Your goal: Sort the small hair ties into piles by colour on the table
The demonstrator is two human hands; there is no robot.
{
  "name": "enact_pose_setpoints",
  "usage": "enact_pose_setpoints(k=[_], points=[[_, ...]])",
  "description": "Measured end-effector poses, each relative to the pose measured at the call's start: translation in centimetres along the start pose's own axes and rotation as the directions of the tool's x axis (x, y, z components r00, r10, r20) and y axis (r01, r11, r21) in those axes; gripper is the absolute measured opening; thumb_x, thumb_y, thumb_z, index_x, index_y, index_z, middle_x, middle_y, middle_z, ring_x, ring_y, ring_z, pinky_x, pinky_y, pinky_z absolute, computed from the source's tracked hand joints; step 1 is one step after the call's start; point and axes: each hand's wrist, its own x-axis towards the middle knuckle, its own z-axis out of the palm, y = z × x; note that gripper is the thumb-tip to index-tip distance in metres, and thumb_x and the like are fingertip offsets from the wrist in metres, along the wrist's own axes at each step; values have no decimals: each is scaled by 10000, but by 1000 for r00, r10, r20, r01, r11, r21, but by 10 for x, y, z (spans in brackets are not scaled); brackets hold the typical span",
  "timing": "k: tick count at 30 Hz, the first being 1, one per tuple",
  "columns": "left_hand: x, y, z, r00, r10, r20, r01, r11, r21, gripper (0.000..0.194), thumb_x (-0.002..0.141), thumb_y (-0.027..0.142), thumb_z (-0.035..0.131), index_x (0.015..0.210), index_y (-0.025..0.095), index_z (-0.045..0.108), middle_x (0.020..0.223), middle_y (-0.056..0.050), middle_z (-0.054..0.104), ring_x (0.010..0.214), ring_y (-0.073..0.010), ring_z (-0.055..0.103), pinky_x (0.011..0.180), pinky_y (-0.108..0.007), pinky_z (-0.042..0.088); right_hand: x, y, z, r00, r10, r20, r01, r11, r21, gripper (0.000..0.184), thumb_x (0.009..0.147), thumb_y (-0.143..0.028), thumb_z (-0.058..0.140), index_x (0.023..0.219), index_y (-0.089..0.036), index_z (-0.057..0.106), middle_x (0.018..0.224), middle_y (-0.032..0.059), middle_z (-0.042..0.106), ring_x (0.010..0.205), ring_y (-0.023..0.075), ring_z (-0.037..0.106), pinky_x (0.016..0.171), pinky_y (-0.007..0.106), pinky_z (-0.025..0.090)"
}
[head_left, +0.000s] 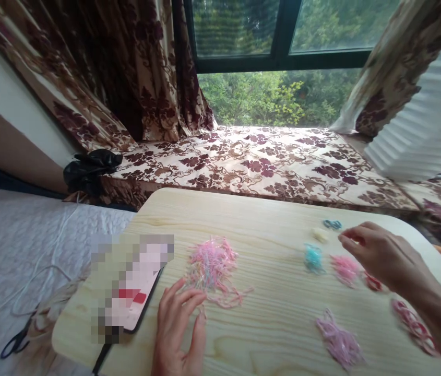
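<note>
Our left hand (173, 331) curves, fingers apart, beside a mixed pile of strands (213, 261) on the table (278, 339)
The strands look light, soft and slippery, best pinched by a loose end; our right hand (380, 256) has its fingertips bunched near the cream bundle (319, 235), gripping what we cannot tell; the lilac bundle (338, 340) lies loose, in no container

Two hands (178, 329); one phone (139, 292); seemingly eight strand piles (213, 261).
</note>
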Motion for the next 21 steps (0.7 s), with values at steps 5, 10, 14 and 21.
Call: enact_pose_setpoints(k=[5,10,14,21], points=[[-2,-10,-4,998,49,33,-51,997,54,372,900,111,561,1234,259,627,1164,-44,710,1309,-261,547,1077,-449,479,16,-5,8,990,27,137,-17,997,-79,255,952,-366,546,834,-196,695,900,30,698,723,124,609,686,295,478],[-3,-8,-3,998,46,41,-47,998,34,390,903,95,557,1255,256,614,1185,-45,699,1334,-252,524,1104,-446,450,16,-7,15,982,34,187,-12,993,-116,282,979,-446,546,927,-194,663,951,16,677,779,113,614,728,296,518],[-2,-6,-3,999,13,29,-13,1000,-2,391,907,91,549,1251,265,617,1187,-44,693,1336,-251,523,1109,-451,444,17,-4,13,987,39,153,-23,994,-108,279,962,-381,522,871,-197,711,929,36,699,719,118,603,672,288,470],[3,7,-5,999,-24,30,24,1000,-11,365,911,82,540,1228,254,601,1162,-54,684,1352,-255,479,1088,-469,450,-17,1,9,1000,-21,-17,21,1000,0,375,871,-502,493,815,-240,756,970,82,716,731,177,640,630,312,439]])
